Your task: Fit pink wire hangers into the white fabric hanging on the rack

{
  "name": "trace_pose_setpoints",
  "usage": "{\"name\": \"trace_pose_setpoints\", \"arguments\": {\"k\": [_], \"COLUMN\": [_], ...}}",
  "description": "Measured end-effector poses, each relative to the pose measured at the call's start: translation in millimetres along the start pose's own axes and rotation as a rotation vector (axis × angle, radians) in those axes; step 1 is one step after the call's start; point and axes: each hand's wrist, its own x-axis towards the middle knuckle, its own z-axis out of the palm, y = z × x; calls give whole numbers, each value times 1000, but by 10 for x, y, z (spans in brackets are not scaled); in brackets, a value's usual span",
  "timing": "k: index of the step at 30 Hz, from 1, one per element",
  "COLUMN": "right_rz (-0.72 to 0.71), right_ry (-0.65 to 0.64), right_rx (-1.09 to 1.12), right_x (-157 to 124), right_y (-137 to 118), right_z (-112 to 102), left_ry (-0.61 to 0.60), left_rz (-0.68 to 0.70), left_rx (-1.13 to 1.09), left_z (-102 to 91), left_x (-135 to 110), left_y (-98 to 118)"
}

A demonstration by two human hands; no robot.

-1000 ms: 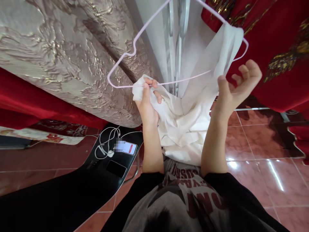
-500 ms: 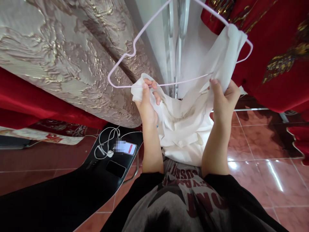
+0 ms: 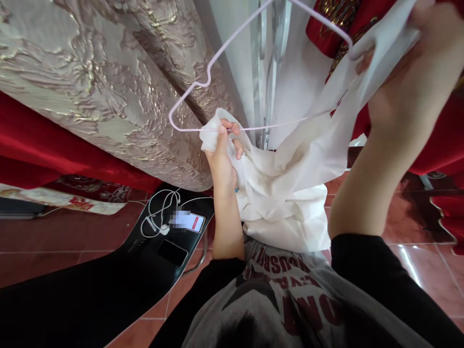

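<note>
A pale pink hanger (image 3: 232,36) hangs in front of me, its top cut off by the frame. A white cloth garment (image 3: 290,193) drapes below it and over its right end. My left hand (image 3: 224,145) pinches the hanger's lower bar together with a white edge of the garment, near the left corner. Up at the right, my right hand (image 3: 409,63) is closed on the garment's other end, pulling it taut along the hanger's right shoulder. That hand is blurred, and cloth covers part of its fingers.
A black chair (image 3: 145,270) at lower left bears a lit phone (image 3: 194,221), a dark phone (image 3: 173,253) and white earphones (image 3: 154,224). Textured beige fabric (image 3: 90,87) hangs at left, red fabric (image 3: 435,140) at right. Behind are metal rods (image 3: 268,72) and a tiled floor (image 3: 398,217).
My right hand has moved up and to the right, stretching the white garment outward past the hanger's right end. My left hand keeps its grip at the lower bar.
</note>
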Motion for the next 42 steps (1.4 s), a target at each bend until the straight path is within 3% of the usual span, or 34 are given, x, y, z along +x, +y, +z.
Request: {"name": "trace_pose_setpoints", "arguments": {"k": [2, 4, 8, 11, 14, 16, 20, 22, 26, 29, 33, 37, 38, 42], "right_rz": [211, 300, 212, 158, 122, 96, -40, -78, 52, 151, -56, -22, -10, -88], "right_ry": [16, 78, 349, 385, 306, 314, 361, 409, 560, 407, 333, -69, -114, -8], "right_rx": [142, 188, 198, 245, 304, 353, 523, 564, 515, 431, 242, -28, -77, -163], "right_x": [203, 296, 39, -407, -689, -667, -442, -465, -775, -926, -882, -855, -869, -908], "right_y": [11, 152, 608, 785, 705, 595, 510, 541, 567, 486, 481, 766, 849, 1065], "right_z": [-87, -251, -551, -518, -332, -263, -416, -524, -478, -208, 213, 426, 447, 463], "left_ry": [-1, -3, -3, -5, -10, -17, -51, -49, -58, -92, -83, -60, -72, -90], "left_rz": [-21, -32, -8, 1, -1, -12, -25, -21, -25, -33, -22, -94, -122, -178], "left_rx": [3, 30, 30, -26, -101, -170, -272, -283, -299, -310, -295, -169, -137, -17], "left_z": [9, 14, 15, 15, 16, 16, 19, 30, 75, 97, 81, 43, 26, -154], "left_x": [-11, -17, -2, 11, 9, 2, -7, -5, -4, -9, -19, -54, -70, -116], "left_y": [5, 7, -3, -30, -51, -44, 0, 2, -51, -86, -63, 11, 29, 79]}}
